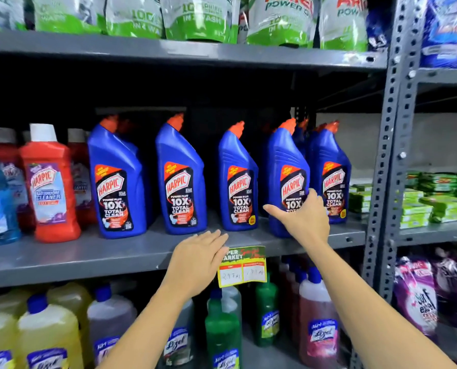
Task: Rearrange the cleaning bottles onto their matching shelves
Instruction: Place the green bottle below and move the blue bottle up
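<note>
My right hand (303, 217) is spread wide around the lower front of a blue plastic Harpic toilet-cleaner bottle with an orange angled cap (286, 179); my thumb reaches out to the left and my fingers (313, 198) wrap over the label, so I have hold of it while its base sits at the front edge of the grey metal middle shelf (88, 251). It stands fourth in a row of like blue bottles, just beside the fifth. My left hand (198, 262) is flat and open, fingers together, holding nothing, its fingertips resting at the shelf lip just left of a yellow and green paper price tag (243, 266), whose figures are too smeared to read. My palm hides the lower part of the held bottle's label. Further blue bottles behind the row show only as caps. At the far left, a red Harpic bathroom-cleaner bottle with a white cap (50, 185) stands on the same shelf.
</note>
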The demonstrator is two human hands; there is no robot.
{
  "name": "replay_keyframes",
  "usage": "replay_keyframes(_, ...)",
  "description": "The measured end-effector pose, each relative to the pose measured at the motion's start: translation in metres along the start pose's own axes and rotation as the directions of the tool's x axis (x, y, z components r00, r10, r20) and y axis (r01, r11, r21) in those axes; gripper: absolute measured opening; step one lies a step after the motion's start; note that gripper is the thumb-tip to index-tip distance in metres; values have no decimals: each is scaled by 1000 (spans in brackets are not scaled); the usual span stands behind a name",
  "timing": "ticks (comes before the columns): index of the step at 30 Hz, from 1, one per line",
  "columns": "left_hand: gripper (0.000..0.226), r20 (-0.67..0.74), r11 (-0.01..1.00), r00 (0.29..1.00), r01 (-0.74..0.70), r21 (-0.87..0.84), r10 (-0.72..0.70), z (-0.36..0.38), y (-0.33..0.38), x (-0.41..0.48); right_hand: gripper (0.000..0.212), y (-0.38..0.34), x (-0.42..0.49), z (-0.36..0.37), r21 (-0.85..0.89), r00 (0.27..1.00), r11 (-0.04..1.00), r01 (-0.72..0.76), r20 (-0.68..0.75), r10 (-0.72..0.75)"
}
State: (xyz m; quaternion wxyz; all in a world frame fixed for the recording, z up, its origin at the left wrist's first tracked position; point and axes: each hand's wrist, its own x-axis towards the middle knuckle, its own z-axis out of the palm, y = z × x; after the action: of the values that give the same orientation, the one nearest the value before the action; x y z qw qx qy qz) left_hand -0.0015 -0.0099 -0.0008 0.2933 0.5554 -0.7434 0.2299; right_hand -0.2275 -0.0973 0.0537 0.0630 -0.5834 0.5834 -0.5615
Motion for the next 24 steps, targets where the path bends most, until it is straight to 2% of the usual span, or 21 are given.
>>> replay_keyframes(9, 34, -24, 1000, 1000, 9, 4, -9, 1, 1, 0, 140, 7, 2, -4, -46, 992, 999, -11, 125, 17)
replay_keyframes(16, 34, -26, 1000, 999, 20, 9, -20, 1, 2, 0, 120, 6, 6, 6, -52, 989, 998, -21, 142, 28)
replay_keyframes(24, 35, -20, 1000, 999, 28, 7, -28, 6, -1, 0, 112, 9, 24, 21, -32, 986, 998, -61, 154, 65)
